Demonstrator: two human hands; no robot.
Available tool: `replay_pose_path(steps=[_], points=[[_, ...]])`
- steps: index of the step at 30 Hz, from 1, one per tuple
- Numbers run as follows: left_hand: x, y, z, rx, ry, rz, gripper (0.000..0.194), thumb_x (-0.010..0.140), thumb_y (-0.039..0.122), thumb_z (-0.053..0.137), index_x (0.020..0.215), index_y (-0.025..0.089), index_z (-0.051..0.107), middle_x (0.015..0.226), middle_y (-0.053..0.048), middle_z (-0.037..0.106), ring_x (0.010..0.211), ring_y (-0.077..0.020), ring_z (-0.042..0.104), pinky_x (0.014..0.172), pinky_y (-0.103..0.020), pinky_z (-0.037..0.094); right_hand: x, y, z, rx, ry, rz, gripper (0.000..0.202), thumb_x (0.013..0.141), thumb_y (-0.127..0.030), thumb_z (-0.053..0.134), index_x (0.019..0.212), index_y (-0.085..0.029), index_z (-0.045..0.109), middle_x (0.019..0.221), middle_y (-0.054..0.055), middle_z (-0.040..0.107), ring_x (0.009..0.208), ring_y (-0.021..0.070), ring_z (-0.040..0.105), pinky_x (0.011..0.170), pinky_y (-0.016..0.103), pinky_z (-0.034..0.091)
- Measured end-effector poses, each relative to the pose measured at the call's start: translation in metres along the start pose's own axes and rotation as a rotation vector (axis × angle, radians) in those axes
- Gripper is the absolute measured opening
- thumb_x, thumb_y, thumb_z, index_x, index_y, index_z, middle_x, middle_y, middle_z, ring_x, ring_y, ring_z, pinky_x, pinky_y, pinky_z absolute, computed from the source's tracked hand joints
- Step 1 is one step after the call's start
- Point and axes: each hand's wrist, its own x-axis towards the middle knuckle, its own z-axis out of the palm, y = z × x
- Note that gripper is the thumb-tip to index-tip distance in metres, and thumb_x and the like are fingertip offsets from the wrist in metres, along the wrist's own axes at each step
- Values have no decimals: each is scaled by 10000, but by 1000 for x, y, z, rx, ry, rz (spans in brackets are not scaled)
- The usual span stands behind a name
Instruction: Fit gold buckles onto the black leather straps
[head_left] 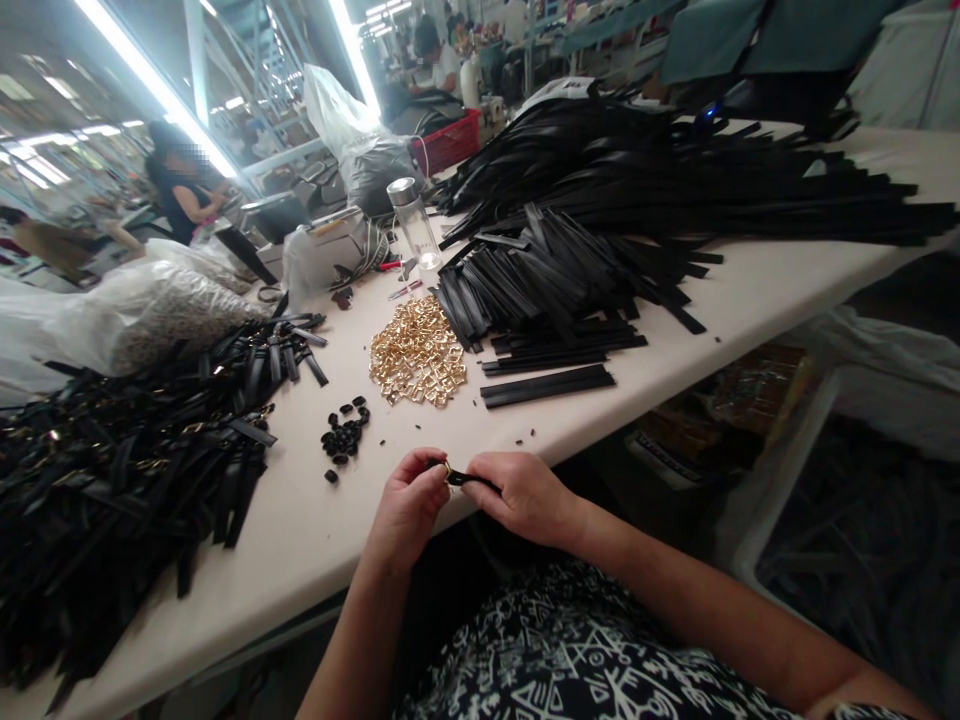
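Observation:
At the table's near edge, my left hand (pixel 411 503) pinches a small gold buckle (pixel 448 472) with thumb and fingers. A black strap (pixel 466 479) runs from the buckle into my right hand (pixel 525 497), whose fingers are closed round it. How the strap passes through the buckle is too small to make out. Just beyond my hands lies a heap of gold buckles (pixel 418 350). Left of it sits a small cluster of black loops (pixel 345 435). A few flat black straps (pixel 547 386) lie right of the buckles.
Piles of black strips (pixel 555 270) cover the table's (pixel 420 480) far right. A large heap of straps with gold fittings (pixel 135 490) fills the left. Behind the buckles stand a glass bottle (pixel 416 230) and plastic bags (pixel 187 310). A white bin (pixel 787 470) is at my right. People sit farther back.

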Motion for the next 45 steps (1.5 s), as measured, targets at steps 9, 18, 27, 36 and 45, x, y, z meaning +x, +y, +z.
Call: replay_pose_path(steps=[9,18,27,36,45], points=[[-4,-19,6,-12,-72,-29,250,671,221,839,802,190,628,686,44,579,599,-61,530,567,-146,450,-1,7,7,100,51,-100,302,940,-300,567,666,-175,563,640,-13,574,609,115,494,580,225,318],[-10,-20,3,69,-85,21,196,695,262,808,830,180,692,759,3,668,661,-95,564,651,-201,475,3,7,0,219,-8,-3,346,903,-325,574,594,-176,532,545,-51,466,530,89,431,529,218,278],[-4,-15,-6,175,14,100,181,684,273,819,755,160,696,656,22,634,582,-74,526,576,-177,425,1,6,-2,113,-74,25,99,856,-217,588,783,-182,645,693,-5,636,631,124,541,598,229,342],[-4,-24,-2,-53,141,34,293,558,258,884,773,141,722,694,-7,675,578,-87,561,570,-201,464,0,2,6,172,-23,53,161,908,-191,492,773,-179,579,705,2,604,666,136,546,628,239,382],[-7,-29,0,30,145,59,287,616,338,860,806,148,758,786,-47,729,655,-119,608,600,-214,476,-2,0,7,197,-4,49,166,907,-186,494,762,-190,575,716,-1,611,678,138,550,639,242,397]])
